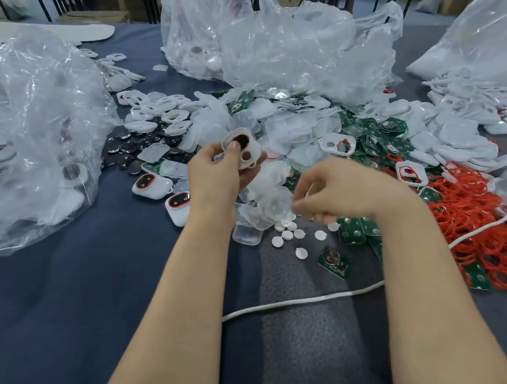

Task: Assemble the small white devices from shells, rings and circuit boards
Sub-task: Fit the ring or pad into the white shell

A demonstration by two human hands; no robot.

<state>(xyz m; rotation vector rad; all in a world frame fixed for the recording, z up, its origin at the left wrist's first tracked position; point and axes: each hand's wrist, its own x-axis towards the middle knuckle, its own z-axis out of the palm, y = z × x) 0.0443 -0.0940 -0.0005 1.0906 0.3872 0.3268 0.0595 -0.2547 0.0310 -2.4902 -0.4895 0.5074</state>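
Head view: the left hand (214,172) grips a white shell (244,150) held above the parts heap, thumb pressed on its rim, its long axis slanting from upper left to lower right. The right hand (338,192), palm down with the wrist bent, is the nearer to the small white discs (292,233) on the blue cloth (67,294), just under its curled fingertips. Whether it already pinches a disc I cannot tell. The shell sits up and left of that hand
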